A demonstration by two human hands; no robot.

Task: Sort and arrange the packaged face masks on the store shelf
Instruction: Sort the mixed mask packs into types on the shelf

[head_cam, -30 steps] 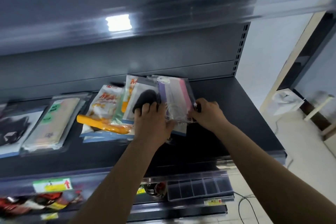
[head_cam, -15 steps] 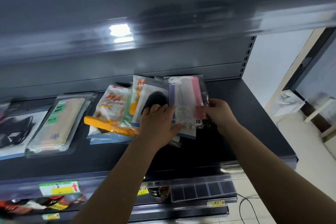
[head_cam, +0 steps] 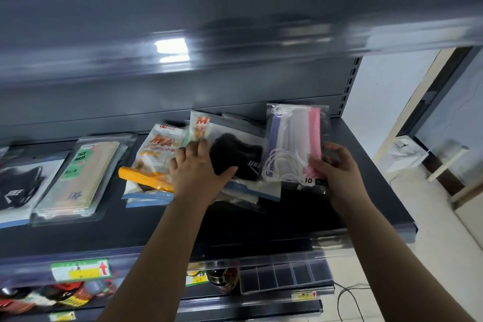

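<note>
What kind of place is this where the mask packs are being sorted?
Most likely a small shop aisle. Packaged face masks, like the pastel mask pack the right hand grips, lie on a dark metal display shelf, and a price label sits in its front rail, with more goods below.

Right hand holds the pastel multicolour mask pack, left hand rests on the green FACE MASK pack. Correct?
Not quite. In the head view the left hand rests on the black mask pack, not the green FACE MASK pack, which lies untouched further left. The right hand does hold the pastel multicolour mask pack.
</note>
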